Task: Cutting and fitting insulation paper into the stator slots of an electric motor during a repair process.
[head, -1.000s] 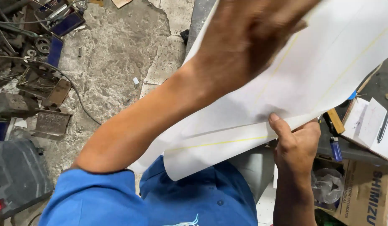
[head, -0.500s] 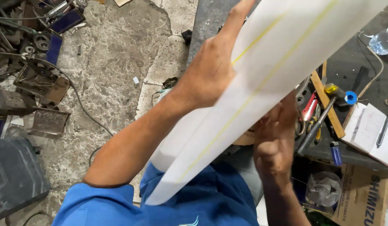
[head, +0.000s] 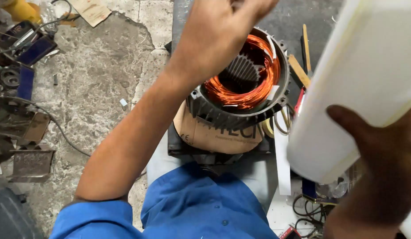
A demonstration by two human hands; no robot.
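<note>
The right hand (head: pixel 378 163) grips the white roll (head: pixel 360 84), slanting up and away right of the stator (head: pixel 243 75); the left hand (head: pixel 218 31) hovers over it, fingers loosely curled, empty.

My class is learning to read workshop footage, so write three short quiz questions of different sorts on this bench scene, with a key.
1. True or false: the right hand grips a rolled white sheet.
2. What colour are the windings inside the motor housing?
A. silver
B. copper-orange
C. green
3. Fill in: the housing rests on a piece of brown ____.

Key:
1. True; its thumb lies across the roll.
2. B.
3. Cardboard. The left hand is raised above the housing, and whether it holds anything cannot be told.
</note>
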